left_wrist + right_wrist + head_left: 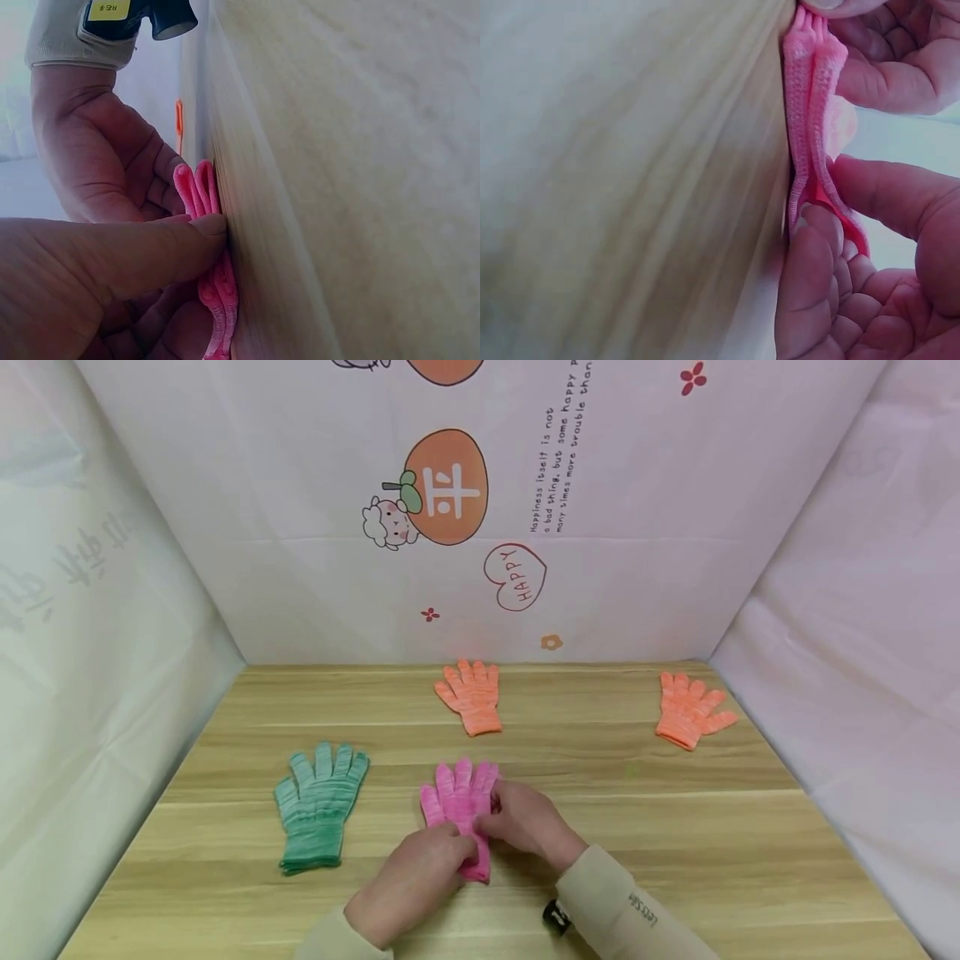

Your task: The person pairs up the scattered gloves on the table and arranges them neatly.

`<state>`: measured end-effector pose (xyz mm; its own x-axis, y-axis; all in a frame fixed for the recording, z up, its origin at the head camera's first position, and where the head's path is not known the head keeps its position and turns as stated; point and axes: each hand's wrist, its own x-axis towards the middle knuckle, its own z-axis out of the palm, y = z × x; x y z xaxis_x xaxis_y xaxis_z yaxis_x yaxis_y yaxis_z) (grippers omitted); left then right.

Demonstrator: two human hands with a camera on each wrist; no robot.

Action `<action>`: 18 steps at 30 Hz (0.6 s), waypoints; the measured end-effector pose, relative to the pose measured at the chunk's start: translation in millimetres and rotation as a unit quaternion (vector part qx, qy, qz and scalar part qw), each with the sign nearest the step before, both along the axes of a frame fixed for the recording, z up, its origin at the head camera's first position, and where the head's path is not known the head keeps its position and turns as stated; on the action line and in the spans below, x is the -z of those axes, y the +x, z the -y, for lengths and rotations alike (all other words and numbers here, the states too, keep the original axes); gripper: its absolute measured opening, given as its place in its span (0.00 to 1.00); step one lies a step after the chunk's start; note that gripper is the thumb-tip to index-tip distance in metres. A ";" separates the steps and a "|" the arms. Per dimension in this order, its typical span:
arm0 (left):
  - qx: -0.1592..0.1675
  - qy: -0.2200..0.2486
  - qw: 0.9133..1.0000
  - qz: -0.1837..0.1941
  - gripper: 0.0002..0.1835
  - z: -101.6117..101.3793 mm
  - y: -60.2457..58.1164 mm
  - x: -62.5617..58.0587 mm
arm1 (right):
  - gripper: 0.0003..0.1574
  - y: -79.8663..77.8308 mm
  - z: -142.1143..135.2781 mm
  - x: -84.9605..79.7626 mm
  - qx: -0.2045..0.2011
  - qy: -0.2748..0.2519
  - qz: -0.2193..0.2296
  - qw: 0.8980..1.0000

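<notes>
A pair of pink knit gloves [457, 793], one laid on the other, rests on the wooden table with the fingers toward the back wall. My left hand [416, 872] grips the cuff end at its left side. At the right edge, my right hand [528, 818] pinches the gloves between thumb and fingers. The left wrist view shows the stacked pink layers [202, 191] by my left thumb [161, 255]. In the right wrist view, the layers [810, 112] part near my right fingertips [817, 225]. Part of the cuff is hidden behind my left hand.
Green gloves [315, 810] lie stacked at the left. One orange glove [474, 697] is at the back middle and another orange glove [690, 710] at the back right. White printed sheets [300, 527] wall the table at the back and sides. A black device [557, 917] sits by my right sleeve.
</notes>
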<state>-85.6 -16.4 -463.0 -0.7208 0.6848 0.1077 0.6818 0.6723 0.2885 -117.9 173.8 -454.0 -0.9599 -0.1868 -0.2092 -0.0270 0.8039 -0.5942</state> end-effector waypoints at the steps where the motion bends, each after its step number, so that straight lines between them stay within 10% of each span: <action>1: -0.001 -0.002 1.000 0.003 0.07 -0.3 0.4 0.0 | 0.11 -0.5 -0.2 -0.2 0.001 -0.005 0.000 1.000; 18: -0.003 0.001 1.000 0.011 0.08 0.0 5.1 -0.9 | 0.07 -12.5 -6.1 -3.2 0.004 -0.036 -0.007 0.999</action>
<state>-80.5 -16.4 -462.1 -0.7268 0.6806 0.0920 0.6713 0.6757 0.3045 -130.4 179.9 -450.8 -0.9641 -0.1936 -0.1816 -0.0300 0.7591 -0.6502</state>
